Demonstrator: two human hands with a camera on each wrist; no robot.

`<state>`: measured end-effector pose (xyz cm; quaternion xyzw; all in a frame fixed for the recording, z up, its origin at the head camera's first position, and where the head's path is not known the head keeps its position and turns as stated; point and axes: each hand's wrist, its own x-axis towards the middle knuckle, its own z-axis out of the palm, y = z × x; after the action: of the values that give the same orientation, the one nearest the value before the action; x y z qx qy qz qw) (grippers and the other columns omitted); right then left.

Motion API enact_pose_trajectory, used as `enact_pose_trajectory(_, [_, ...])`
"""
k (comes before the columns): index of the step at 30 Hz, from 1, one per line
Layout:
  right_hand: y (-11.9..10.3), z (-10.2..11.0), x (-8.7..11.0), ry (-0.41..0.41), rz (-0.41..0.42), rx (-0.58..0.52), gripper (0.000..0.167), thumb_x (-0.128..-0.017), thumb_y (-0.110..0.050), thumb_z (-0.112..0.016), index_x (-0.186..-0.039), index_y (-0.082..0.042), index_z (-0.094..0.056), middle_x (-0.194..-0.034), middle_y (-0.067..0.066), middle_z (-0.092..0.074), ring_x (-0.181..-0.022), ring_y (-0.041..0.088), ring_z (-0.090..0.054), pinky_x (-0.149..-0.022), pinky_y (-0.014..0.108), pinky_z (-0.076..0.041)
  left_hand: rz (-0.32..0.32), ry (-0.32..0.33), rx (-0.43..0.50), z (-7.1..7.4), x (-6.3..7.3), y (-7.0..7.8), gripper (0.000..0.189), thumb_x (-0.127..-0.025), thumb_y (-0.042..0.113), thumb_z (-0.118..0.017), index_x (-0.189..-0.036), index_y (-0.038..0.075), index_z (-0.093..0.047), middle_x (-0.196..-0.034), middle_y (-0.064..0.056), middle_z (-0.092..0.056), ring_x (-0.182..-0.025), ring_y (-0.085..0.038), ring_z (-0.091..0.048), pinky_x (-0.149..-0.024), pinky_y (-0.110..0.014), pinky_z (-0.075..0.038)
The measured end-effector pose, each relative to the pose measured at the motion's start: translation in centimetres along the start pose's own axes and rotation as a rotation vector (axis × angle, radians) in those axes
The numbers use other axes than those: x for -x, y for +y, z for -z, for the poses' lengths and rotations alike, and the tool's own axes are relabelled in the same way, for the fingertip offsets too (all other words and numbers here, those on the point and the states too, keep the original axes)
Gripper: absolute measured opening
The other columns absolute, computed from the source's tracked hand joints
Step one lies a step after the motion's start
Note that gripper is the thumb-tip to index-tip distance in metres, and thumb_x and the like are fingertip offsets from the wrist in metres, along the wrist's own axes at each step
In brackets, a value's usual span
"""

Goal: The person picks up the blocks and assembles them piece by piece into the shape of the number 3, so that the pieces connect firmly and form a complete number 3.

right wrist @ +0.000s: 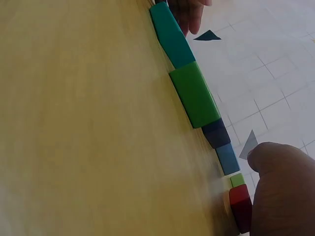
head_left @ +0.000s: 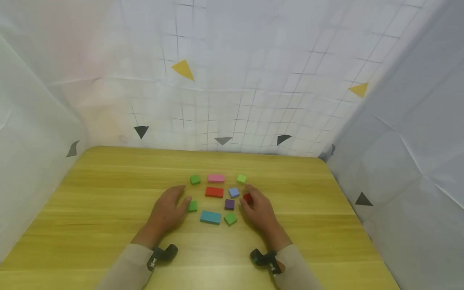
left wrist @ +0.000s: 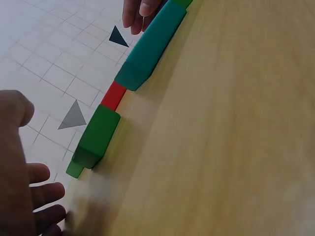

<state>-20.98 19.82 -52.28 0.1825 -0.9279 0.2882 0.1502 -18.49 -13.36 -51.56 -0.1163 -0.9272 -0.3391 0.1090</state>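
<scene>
Small wooden blocks lie on the table between two bare hands. The left hand (head_left: 168, 207) rests at the left, fingers apart and relaxed, its thumb beside a green block (head_left: 193, 206); the left wrist view shows a gap between them. At the right, the right hand (head_left: 260, 208) curves loosely around a dark red block (head_left: 248, 198), partly hidden by it. In the right wrist view that dark red block (right wrist: 240, 209) stands on the table with the thumb (right wrist: 273, 160) raised off it. A purple block (head_left: 229, 204) and a blue block (head_left: 233, 192) lie nearest that hand.
Further blocks in the group are a long teal one (head_left: 210, 217), a long red one (head_left: 214, 192), a pink one (head_left: 216, 178), green ones (head_left: 230, 219) (head_left: 195, 179) and a lime one (head_left: 241, 178). White patterned cloth (head_left: 224, 100) hangs behind the wooden table (head_left: 108, 193).
</scene>
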Motion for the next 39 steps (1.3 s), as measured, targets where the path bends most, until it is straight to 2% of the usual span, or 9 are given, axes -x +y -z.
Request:
enact_pose_trajectory(8, [-0.8, -0.3, -0.5, 0.022, 0.018, -0.028, 0.051, -0.096, -0.027, -0.065, -0.141, -0.008, -0.053, -0.136, 0.012, -0.061, -0.125, 0.030, -0.058, -0.104, 0.049, -0.049, -0.020, -0.016, 0.021, -0.7, -0.6, 0.4, 0.062, -0.102, 0.054, -0.043, -0.142, 0.008, -0.052, -0.142, -0.014, -0.056, -0.134, -0.034, -0.049, -0.112, -0.054, -0.038])
enact_pose_trajectory(17, [-1.0, -0.4, -0.9, 0.026, 0.003, -0.026, 0.052, -0.095, -0.025, -0.067, -0.142, -0.009, -0.053, -0.131, 0.009, -0.064, -0.123, 0.028, -0.060, -0.103, 0.048, -0.049, -0.035, -0.002, 0.031, -0.9, -1.0, 0.8, 0.057, -0.102, 0.048, -0.048, -0.140, 0.006, -0.054, -0.141, -0.014, -0.057, -0.133, -0.034, -0.050, -0.112, -0.053, -0.039])
enact_pose_trajectory(27, [-1.3, -0.9, -1.5, -0.008, -0.006, -0.024, 0.050, -0.096, -0.029, -0.065, -0.141, -0.011, -0.054, -0.132, 0.007, -0.064, -0.123, 0.026, -0.060, -0.104, 0.046, -0.049, -0.052, -0.021, 0.057, -1.5, -1.7, 1.1, 0.051, -0.100, 0.044, -0.053, -0.138, 0.010, -0.057, -0.141, -0.011, -0.058, -0.133, -0.032, -0.050, -0.111, -0.051, -0.040])
enact_pose_trajectory(32, [-1.5, -1.2, -1.8, 0.010, 0.009, 0.005, 0.049, -0.095, -0.031, -0.066, -0.138, -0.011, -0.057, -0.129, 0.007, -0.065, -0.114, 0.023, -0.062, -0.101, 0.045, -0.051, -0.042, -0.044, 0.087, -2.3, -2.0, 1.5, 0.049, -0.099, 0.043, -0.055, -0.138, 0.013, -0.058, -0.142, -0.007, -0.057, -0.135, -0.028, -0.049, -0.112, -0.049, -0.040])
enact_pose_trajectory(34, [-1.6, -1.2, -1.8, 0.019, 0.017, 0.029, 0.049, -0.094, -0.032, -0.065, -0.138, -0.011, -0.057, -0.129, 0.007, -0.065, -0.106, 0.022, -0.062, -0.098, 0.044, -0.052, -0.039, -0.051, 0.087, -2.4, -2.0, 1.8, 0.049, -0.098, 0.042, -0.056, -0.138, 0.013, -0.058, -0.142, -0.007, -0.057, -0.135, -0.028, -0.049, -0.113, -0.048, -0.040])
enact_pose_trajectory(39, [-1.6, -1.2, -1.9, 0.039, 0.048, 0.046, 0.048, -0.093, -0.029, -0.068, -0.135, -0.008, -0.059, -0.128, 0.007, -0.066, -0.097, 0.020, -0.062, -0.090, 0.042, -0.055, -0.055, -0.050, 0.086, -2.4, -2.2, 2.4, 0.048, -0.098, 0.041, -0.057, -0.137, 0.011, -0.059, -0.141, -0.008, -0.058, -0.135, -0.029, -0.049, -0.113, -0.049, -0.040])
